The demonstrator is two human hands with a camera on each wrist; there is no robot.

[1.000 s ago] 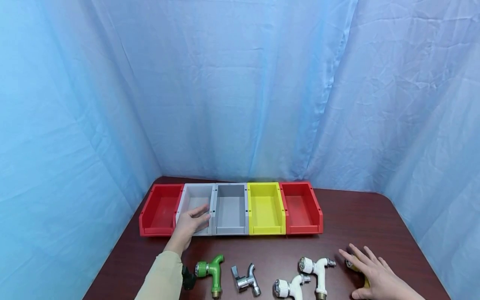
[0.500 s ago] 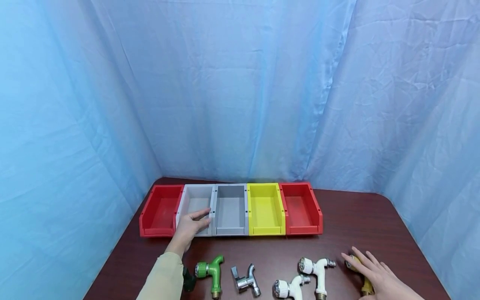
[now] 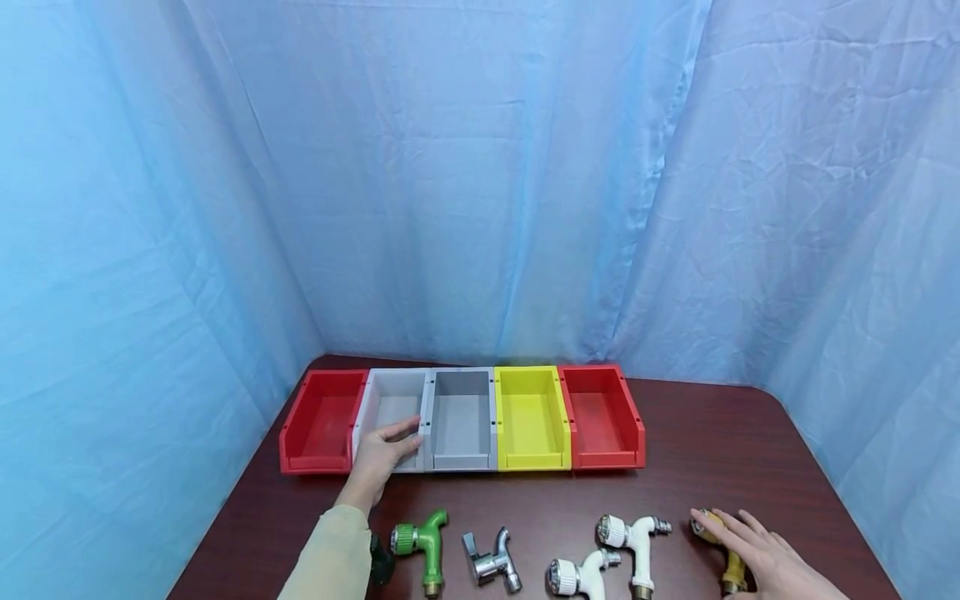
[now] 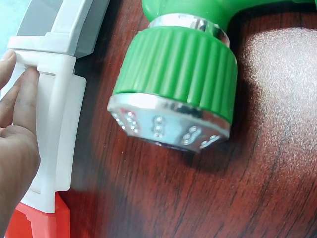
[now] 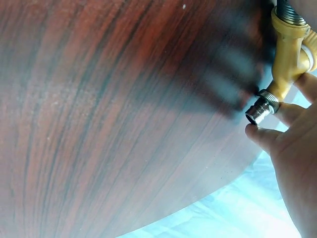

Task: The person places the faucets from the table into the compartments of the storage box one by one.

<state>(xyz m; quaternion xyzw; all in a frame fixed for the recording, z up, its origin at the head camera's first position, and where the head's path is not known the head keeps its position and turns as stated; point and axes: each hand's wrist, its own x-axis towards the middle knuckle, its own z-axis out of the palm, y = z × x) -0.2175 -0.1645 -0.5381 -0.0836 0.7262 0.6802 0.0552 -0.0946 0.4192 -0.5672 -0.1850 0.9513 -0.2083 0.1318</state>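
Note:
My left hand reaches over the front of the white bin, its thumb and fingertips near the wall shared with the grey bin. In the left wrist view the fingers extend over that bin's front lip, holding nothing. My right hand lies low over a yellow tap at the right, fingers extended across it. The right wrist view shows fingertips close beside the tap's metal spout end; its other end is cut off at the frame edge. A green tap lies just below my left hand.
Beside the white bin stand a grey bin, a yellow bin and red bins at both ends. A chrome tap, white taps and a partly hidden dark tap lie along the front. Blue curtains surround the table.
My right hand has drawn back slightly toward the lower right, uncovering more of the yellow tap. My left hand has lowered a little at the white bin, then stayed.

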